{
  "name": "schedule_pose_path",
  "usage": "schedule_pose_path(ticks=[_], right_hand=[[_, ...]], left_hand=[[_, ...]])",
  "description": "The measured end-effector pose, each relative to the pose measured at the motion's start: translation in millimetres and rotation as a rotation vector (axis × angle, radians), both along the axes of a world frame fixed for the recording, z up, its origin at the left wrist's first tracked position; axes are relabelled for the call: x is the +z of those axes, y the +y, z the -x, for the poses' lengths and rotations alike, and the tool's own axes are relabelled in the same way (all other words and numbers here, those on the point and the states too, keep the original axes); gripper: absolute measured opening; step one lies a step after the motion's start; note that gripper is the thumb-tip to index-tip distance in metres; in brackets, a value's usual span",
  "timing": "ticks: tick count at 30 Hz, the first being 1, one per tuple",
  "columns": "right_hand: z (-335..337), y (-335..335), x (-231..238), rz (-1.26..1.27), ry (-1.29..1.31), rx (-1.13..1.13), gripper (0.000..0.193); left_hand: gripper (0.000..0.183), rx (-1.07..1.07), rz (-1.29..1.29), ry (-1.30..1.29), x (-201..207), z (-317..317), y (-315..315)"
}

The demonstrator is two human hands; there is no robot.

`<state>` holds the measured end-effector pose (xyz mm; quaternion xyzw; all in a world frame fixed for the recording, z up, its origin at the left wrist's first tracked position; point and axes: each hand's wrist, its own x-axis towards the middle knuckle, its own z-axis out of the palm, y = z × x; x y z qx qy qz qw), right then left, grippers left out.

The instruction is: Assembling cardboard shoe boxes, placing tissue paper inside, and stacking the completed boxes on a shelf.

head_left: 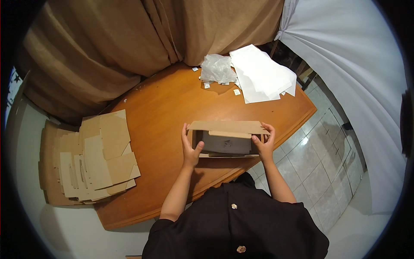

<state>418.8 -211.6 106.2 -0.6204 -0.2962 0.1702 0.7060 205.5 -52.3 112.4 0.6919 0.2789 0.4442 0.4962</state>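
A brown cardboard box (pixel 230 126) is held between my two hands near the front edge of the table. Its top flap stands partly raised toward the far side, and the opening faces me, showing a dark grey inside. My left hand (pixel 191 149) grips the box's left end, with the thumb at the near side and fingers reaching up to the flap's corner. At the right end, my right hand (pixel 264 144) has its thumb by the flap's lower edge and its fingers curled around the corner. Whether anything lies inside the box is not clear.
Flattened cardboard pieces (pixel 97 155) lie stacked at the left of the wooden table (pixel 159 112). At the far right are white paper sheets (pixel 263 77), a crumpled clear plastic bag (pixel 217 69) and several small white packets. Brown curtains (pixel 112 43) hang behind, a white curtain (pixel 345 56) on the right.
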Motion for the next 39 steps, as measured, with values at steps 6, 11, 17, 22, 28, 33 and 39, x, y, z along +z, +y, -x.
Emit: schedule_pose_path(ticks=[6, 11, 17, 22, 28, 33, 39], right_hand=[[26, -23, -17, 0.036, -0.089, -0.094, 0.088], [34, -34, -31, 0.241, -0.394, -0.111, 0.077], [29, -34, -35, 0.343, -0.644, -0.085, 0.039], [27, -45, -28, 0.459, -0.778, -0.036, 0.029], [24, -55, -36, 0.536, -0.845, 0.0, 0.024], [9, -36, -31, 0.424, -0.796, -0.114, 0.025], [-42, 8, -38, 0.243, -0.246, -0.21, 0.035]], left_hand=[[0.092, 0.109, -0.08, 0.03, -37, 7, -23], [0.079, 0.239, -0.173, 0.383, -44, 10, -39], [0.075, 0.253, -0.183, 0.428, -56, 15, -37], [0.064, 0.237, -0.296, 0.425, -61, 28, -29], [0.036, 0.056, -0.611, 0.486, -61, 40, -18], [0.027, 0.021, -0.733, 0.417, -60, 37, -18], [0.024, -0.027, -0.7, 0.44, -62, 50, 2]])
